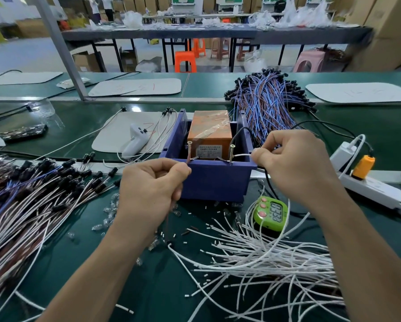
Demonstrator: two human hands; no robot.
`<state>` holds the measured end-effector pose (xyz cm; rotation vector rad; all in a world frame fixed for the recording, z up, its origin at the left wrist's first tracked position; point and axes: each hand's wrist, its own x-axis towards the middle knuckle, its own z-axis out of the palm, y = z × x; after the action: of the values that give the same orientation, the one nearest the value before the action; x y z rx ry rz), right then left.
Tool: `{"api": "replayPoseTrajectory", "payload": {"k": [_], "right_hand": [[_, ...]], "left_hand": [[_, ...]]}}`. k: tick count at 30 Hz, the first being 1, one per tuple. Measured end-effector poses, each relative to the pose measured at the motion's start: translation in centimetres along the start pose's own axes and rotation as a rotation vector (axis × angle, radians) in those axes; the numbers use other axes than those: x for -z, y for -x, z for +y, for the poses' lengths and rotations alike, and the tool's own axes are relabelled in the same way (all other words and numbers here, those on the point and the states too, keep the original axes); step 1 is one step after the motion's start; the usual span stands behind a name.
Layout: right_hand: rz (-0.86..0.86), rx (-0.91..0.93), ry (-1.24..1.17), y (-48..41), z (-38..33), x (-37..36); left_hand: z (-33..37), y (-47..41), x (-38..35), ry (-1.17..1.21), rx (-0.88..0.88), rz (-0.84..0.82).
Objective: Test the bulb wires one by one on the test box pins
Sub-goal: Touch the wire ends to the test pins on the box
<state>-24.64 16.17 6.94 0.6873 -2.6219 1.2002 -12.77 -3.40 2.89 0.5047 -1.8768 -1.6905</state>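
The test box (214,180) is a blue plastic bin holding an orange block (210,127), with two upright screw pins on its front rim. My left hand (151,189) pinches a brown wire whose tip touches the left pin (189,150). My right hand (294,163) pinches a white wire (242,155) whose end meets the right pin (231,153). Both wires run down to a small black socket (169,242) on the mat below the left hand; whether its bulb is lit cannot be seen.
A heap of brown, white and blue wired sockets (32,201) lies at left, loose white wires (264,259) at right, a blue-brown bundle (266,105) behind the box. A green timer (270,212), a power strip (369,189), a white controller (135,140) and small glass bulbs (109,212) sit nearby.
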Motion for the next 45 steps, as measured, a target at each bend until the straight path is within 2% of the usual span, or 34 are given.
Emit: {"api": "replayPoseTrajectory", "payload": {"k": [7,16,24,32,34,38,40,42,45], "right_hand": [[0.013,-0.004,0.002,0.0,-0.1,0.2],[0.011,0.001,-0.003,0.0,0.0,0.2],[-0.049,0.030,-0.071,0.1,-0.4,0.5],[-0.116,0.014,-0.227,0.1,-0.2,0.7],[-0.130,-0.005,-0.271,0.1,-0.1,0.8],[-0.148,-0.056,-0.374,0.0,0.0,0.8],[-0.111,-0.058,-0.333,0.0,0.0,0.8],[-0.045,-0.048,-0.237,0.0,0.0,0.7],[0.032,-0.040,-0.162,0.1,0.1,0.8]], "left_hand": [[-0.2,-0.3,0.1,-0.105,0.140,0.101],[0.5,0.0,0.2,-0.098,0.040,-0.138],[0.2,-0.7,0.2,-0.204,0.155,0.072],[-0.2,-1.0,0.5,-0.205,0.145,0.192],[-0.1,-0.9,0.5,-0.197,0.118,0.163],[0.4,0.0,0.1,-0.198,0.027,-0.029],[0.3,0.3,-0.2,-0.198,0.029,-0.072],[0.1,0.2,-0.4,-0.193,0.070,-0.031],[0.0,-0.3,-0.1,-0.150,0.153,0.132]]}}
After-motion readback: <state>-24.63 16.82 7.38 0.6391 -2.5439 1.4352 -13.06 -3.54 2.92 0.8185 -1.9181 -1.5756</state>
